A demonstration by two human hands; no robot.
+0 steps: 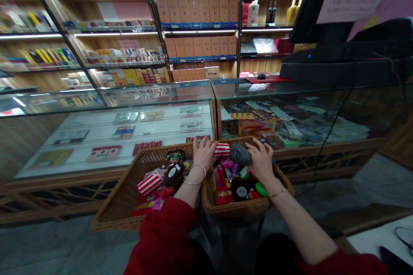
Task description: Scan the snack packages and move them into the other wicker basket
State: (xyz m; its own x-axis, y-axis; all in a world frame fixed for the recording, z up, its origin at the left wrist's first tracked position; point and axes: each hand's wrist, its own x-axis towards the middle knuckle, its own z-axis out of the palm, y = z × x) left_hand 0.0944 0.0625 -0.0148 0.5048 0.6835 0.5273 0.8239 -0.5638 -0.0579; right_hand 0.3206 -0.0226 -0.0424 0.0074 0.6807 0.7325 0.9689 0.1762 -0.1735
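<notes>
My left hand (204, 154) is over the place where two wicker baskets meet, fingers curled against a red-and-white striped container (222, 150). My right hand (260, 161), wearing a ring, grips a dark grey rounded container (239, 154), its fingers bent over the far side. The two containers sit end to end between my hands, above the right basket (248, 210). Inside that basket are red packets (221, 182), a dark round pack with a white label (241, 190) and a bright green item (260, 189). Another striped container (150, 183) lies in the left basket (109, 210).
Glass display counters (155, 114) stand right behind the baskets, with shelves of boxed goods (200, 11) beyond. A monitor (318, 4) with a paper sheet rises at the right, its cable (335, 118) hanging down. A white surface (380, 240) is at lower right.
</notes>
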